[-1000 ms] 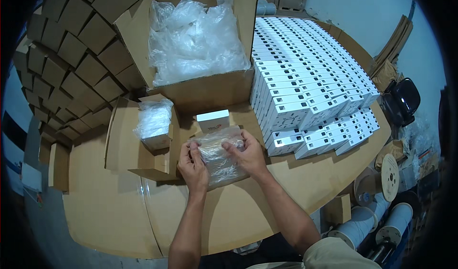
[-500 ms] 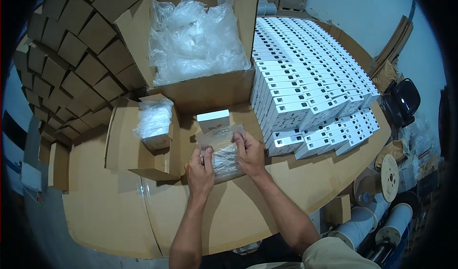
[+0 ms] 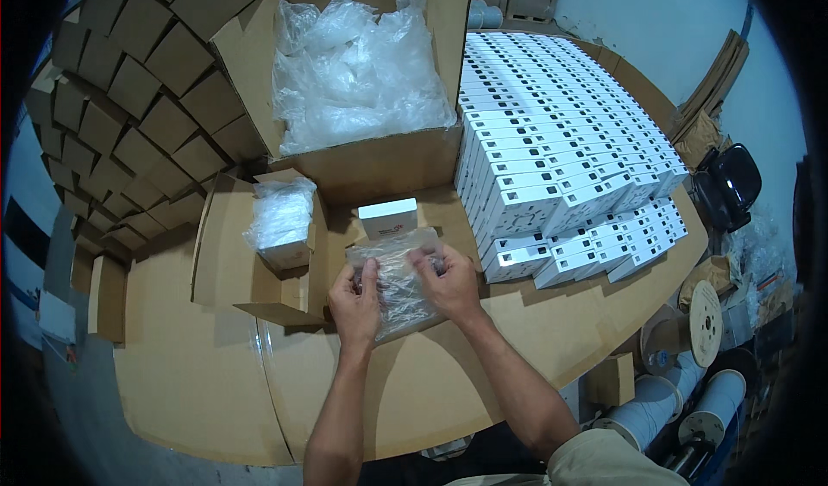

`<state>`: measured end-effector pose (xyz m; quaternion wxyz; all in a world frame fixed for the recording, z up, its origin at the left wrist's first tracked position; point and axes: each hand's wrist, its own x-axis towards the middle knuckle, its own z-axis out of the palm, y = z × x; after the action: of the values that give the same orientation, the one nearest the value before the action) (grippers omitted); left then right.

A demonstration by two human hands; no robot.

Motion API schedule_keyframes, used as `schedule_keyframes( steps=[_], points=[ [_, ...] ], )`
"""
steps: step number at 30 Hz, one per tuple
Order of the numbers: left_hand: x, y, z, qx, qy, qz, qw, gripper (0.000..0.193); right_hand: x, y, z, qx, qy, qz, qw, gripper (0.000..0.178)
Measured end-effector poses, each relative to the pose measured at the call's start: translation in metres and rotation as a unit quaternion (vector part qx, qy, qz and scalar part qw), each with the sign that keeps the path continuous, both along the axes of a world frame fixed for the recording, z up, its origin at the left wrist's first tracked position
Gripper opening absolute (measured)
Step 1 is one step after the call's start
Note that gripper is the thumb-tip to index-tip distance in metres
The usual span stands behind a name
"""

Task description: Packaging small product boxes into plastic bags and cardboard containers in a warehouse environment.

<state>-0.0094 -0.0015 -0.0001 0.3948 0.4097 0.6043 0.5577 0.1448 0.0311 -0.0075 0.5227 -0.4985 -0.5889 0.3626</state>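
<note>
A clear plastic bag (image 3: 398, 292) is stretched between my hands above the cardboard-covered table. My left hand (image 3: 355, 301) grips its left side, thumb on top. My right hand (image 3: 450, 283) holds the right side, its fingers slightly blurred. Just beyond the bag stands a small white box (image 3: 388, 219). To the left, an open carton (image 3: 259, 292) holds several items in clear plastic wrap (image 3: 281, 213). Whether anything is inside the bag I cannot make out.
Behind, a large carton (image 3: 362, 163) is filled with clear plastic bags (image 3: 354, 72). Rows of white boxes (image 3: 526, 201) are stacked on the right. Brown cartons (image 3: 138, 141) pile up at the left. Cable spools (image 3: 705, 322) stand low at the right, beyond the table edge.
The bag has been spread wider and flatter between my hands. My left hand has shifted slightly left, and the right thumb has moved down and left across the bag.
</note>
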Motion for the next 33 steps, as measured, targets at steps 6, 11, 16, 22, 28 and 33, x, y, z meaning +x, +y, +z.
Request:
schedule_keyframes(
  steps=[6,11,16,22,28,33],
  points=[
    [0.002,0.001,-0.008,0.099,0.059,-0.008,0.993,0.027,0.005,0.001,0.014,-0.138,0.033,0.119,0.983,0.029],
    [0.004,-0.002,0.005,0.099,0.046,-0.011,0.994,0.026,0.01,0.008,0.002,-0.157,0.239,0.117,0.951,0.026],
    [0.0,-0.003,0.003,0.085,0.034,-0.007,0.996,0.023,0.007,0.007,-0.001,-0.124,0.342,0.095,0.927,0.02],
    [-0.003,-0.005,0.013,0.106,0.002,-0.06,0.993,0.027,0.008,0.01,0.006,-0.076,0.354,0.087,0.928,0.017],
    [-0.006,-0.005,0.009,0.124,-0.006,-0.032,0.992,0.03,0.0,0.008,0.022,0.037,0.17,0.001,0.985,0.022],
    [-0.007,-0.006,0.011,0.075,-0.012,-0.045,0.996,0.033,0.004,0.002,0.043,0.271,-0.148,-0.032,0.951,0.032]
  ],
)
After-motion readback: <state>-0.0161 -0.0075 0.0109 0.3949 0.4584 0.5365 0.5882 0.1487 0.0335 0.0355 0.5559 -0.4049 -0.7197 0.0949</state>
